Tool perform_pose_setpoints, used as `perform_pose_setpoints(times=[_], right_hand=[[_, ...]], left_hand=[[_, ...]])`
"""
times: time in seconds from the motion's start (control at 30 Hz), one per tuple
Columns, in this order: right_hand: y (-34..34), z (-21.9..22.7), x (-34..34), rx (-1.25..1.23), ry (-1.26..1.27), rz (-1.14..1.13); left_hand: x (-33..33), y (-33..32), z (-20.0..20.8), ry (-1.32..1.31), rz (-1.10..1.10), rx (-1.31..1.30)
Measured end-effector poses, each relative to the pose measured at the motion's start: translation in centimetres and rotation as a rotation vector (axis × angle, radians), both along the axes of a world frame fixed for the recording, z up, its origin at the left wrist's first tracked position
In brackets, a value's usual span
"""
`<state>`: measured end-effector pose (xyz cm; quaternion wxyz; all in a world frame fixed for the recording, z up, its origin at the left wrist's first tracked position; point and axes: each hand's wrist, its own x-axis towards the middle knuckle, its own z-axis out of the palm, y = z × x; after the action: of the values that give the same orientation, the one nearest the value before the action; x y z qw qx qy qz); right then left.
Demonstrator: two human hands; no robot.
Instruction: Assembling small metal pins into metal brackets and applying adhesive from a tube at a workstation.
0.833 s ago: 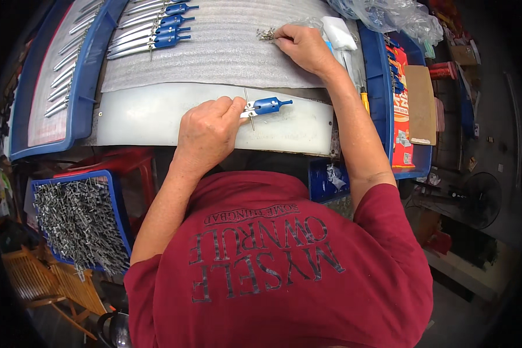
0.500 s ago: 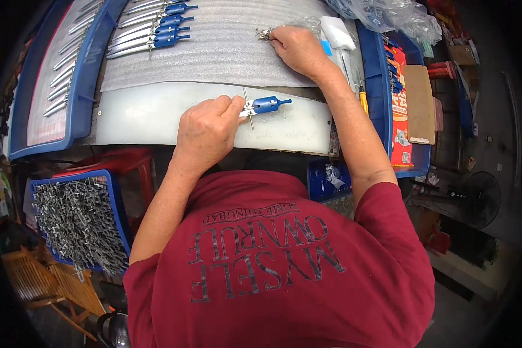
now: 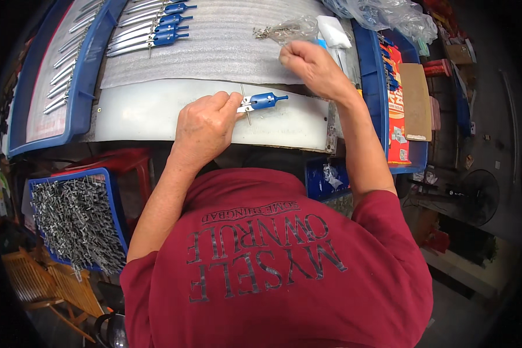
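Note:
My left hand point(image 3: 206, 124) grips the silver legs of a drawing compass point(image 3: 264, 101), holding it over the white board point(image 3: 139, 116). Its blue head points right, and a thin metal rod crosses it near my fingers. My right hand point(image 3: 316, 66) is closed in a pinch above the foam sheet point(image 3: 214, 55); whatever the fingertips hold is too small to make out. Just beyond it, small metal parts point(image 3: 263, 33) spill from a clear plastic bag point(image 3: 298, 26). Several similar blue-headed compasses point(image 3: 171, 37) lie in a row at the upper left.
A blue tray point(image 3: 78, 110) of silver pieces stands at the left. Below it, a blue crate point(image 3: 117, 214) is heaped with small grey metal parts. To the right, another blue bin point(image 3: 377, 87) holds a red packet point(image 3: 395, 104) and cardboard point(image 3: 414, 101). A white packet point(image 3: 333, 32) lies beside the plastic bag.
My right hand has drawn back from the small metal parts, toward me and to the right, with fingers still pinched. My left hand keeps its hold on the compass, nearly in place.

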<state>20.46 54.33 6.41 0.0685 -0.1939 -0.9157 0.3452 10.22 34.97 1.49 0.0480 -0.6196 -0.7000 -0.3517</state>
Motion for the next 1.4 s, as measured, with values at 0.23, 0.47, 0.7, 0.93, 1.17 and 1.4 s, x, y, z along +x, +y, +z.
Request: perform_pose_setpoints(times=[0.23,0.47,0.7,0.93,1.17,1.4], right_hand=[[-4.0,0.6,2.9,-0.136,-0.081,0.029],[-4.8,0.1,2.7,0.027,-0.074,0.053],[-5.2,-0.1,2.3,0.093,-0.120,0.036],[-5.4,-0.1,2.2,0.110,-0.125,0.010],[-5.4,-0.2,2.4,0.088,-0.127,-0.013],[-5.5,-0.5,2.5,0.139,-0.057,0.013]], left_hand=[[0.1,0.1,-0.1,0.034,0.011,0.005],[0.1,0.1,-0.3,0.108,0.023,0.006],[0.2,0.1,-0.4,0.114,0.028,0.016],[0.2,0.1,-0.3,0.106,0.024,0.015],[0.1,0.0,-0.3,0.104,0.030,0.003],[0.2,0.0,-0.2,0.057,0.004,-0.017]])
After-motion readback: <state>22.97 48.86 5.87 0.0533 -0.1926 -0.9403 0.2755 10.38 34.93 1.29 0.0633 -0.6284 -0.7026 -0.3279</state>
